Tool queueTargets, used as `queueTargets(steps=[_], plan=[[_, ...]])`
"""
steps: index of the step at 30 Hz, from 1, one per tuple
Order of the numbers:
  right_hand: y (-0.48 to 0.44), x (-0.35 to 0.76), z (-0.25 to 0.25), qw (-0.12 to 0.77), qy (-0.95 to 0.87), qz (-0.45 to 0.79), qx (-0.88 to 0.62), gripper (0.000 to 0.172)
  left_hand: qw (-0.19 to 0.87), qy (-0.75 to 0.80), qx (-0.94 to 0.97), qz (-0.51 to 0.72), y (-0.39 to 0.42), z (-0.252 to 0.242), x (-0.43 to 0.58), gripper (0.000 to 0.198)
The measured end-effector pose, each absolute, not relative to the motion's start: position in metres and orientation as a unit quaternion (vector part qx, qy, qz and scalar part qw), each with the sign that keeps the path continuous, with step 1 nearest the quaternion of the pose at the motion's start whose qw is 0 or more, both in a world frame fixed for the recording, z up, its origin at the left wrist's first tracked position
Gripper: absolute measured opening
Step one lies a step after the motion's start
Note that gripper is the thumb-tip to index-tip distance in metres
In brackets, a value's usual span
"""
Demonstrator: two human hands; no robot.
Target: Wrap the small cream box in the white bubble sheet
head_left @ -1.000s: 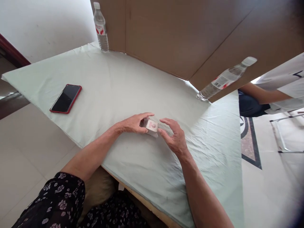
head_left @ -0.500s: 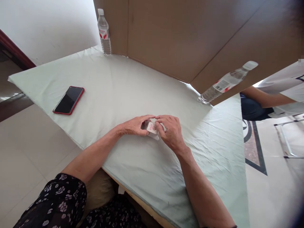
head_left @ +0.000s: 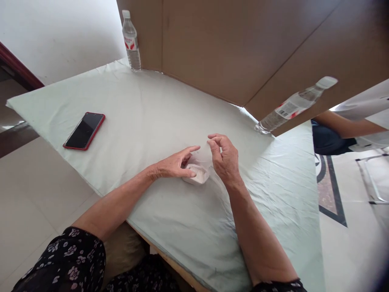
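A small white box (head_left: 201, 175) stands on the cloth near the table's front edge. Its top looks open, and pale, ridged contents show inside, too blurred to name. My left hand (head_left: 178, 163) holds the box from its left side, thumb over the near rim, index finger stretched out above and the other fingers partly hidden behind. To the right of the box and a little above it is my right hand (head_left: 225, 160), apart from it. Its thumb and index finger are pinched together; whatever lies between them is too small to make out.
A black phone with a red case (head_left: 84, 131) lies on the pale green cloth (head_left: 170, 109) at the left. Two water bottles, one upright (head_left: 131, 42) and one appearing tilted (head_left: 294, 106), stand against a brown cardboard panel (head_left: 206, 48). Another person's arm (head_left: 343, 123) shows at the right.
My right hand has drawn away from the box, up and to the right. The box's red-printed top no longer shows; ridged contents are visible instead. My left hand stays on the box.
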State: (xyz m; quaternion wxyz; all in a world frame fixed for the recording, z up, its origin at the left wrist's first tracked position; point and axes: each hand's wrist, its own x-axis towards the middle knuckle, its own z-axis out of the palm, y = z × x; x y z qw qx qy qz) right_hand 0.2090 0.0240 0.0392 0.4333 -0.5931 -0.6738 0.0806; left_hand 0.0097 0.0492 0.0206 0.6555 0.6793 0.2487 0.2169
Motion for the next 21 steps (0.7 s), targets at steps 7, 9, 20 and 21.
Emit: queueTargets(steps=[7,9,20,21], plan=[[0.028,0.218,0.038,0.491,-0.6,0.169,-0.608,0.02,0.708,0.285,0.61,0.213,0.05,0.018,0.01,0.033],[0.029,0.219,0.036,0.506,-0.585,0.204,-0.601,0.021,0.693,0.333,0.598,0.225,0.051,0.014,0.012,0.024],[0.035,0.267,0.054,0.715,-0.303,0.281,-0.564,0.041,0.689,0.388,0.554,0.259,0.051,0.017,0.014,0.022],[0.033,0.285,0.066,0.764,-0.238,0.254,-0.543,0.041,0.689,0.389,0.553,0.261,0.051,0.017,0.014,0.022]])
